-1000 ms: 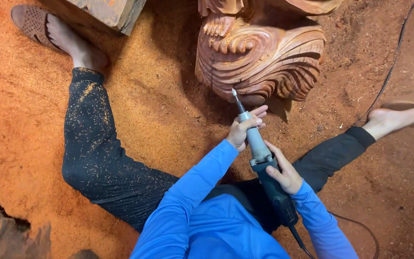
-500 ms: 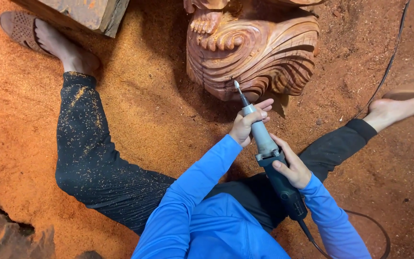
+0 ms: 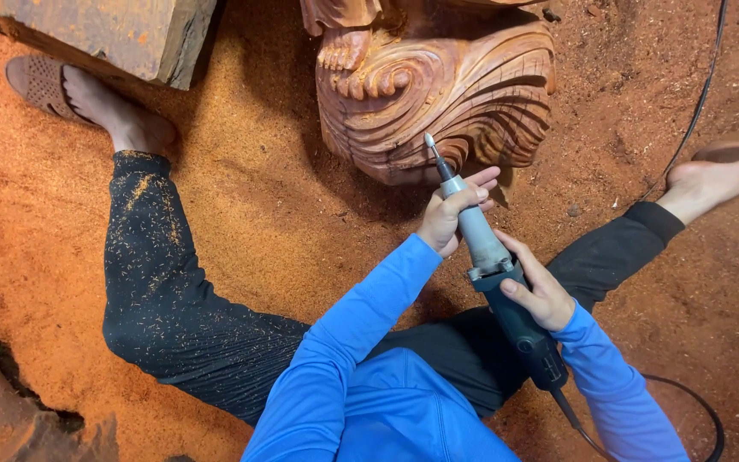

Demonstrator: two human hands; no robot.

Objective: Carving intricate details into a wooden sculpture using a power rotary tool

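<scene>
**Both hands steady a die grinder at a carved wood block**

A seated person holds a corded die grinder (image 3: 493,257) just short of the swirled wood carving (image 3: 438,85) standing on the sawdust floor (image 3: 241,197). The left hand (image 3: 451,214) has its fingers wrapped around the grey neck; the right hand (image 3: 540,287) clasps the dark body. The tool looks rigid and fairly heavy, best gripped at neck and body, clear of the burr (image 3: 429,141).
</scene>
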